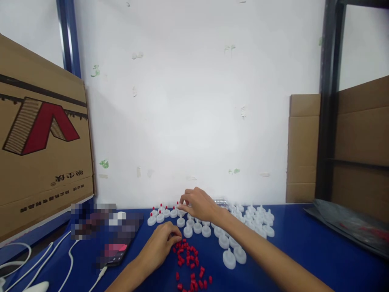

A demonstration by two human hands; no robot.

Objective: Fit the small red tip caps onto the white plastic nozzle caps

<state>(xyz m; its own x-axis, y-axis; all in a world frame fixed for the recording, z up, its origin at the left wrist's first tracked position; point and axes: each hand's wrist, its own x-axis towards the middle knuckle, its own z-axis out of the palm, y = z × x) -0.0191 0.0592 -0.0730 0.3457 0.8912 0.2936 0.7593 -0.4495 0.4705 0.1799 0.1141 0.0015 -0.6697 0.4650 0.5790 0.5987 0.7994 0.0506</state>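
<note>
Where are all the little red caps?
In the head view, the little red caps lie in a loose pile on the blue table, low and near the middle, right beside the left hand and just in front of the white nozzles.

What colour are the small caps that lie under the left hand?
Red. The small caps by the left hand show in the head view.

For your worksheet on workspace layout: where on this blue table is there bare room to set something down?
Bare table lies between the white caps and the dark bag. It is crowded around the left hand at the red tips, the right hand and the phone.
</note>
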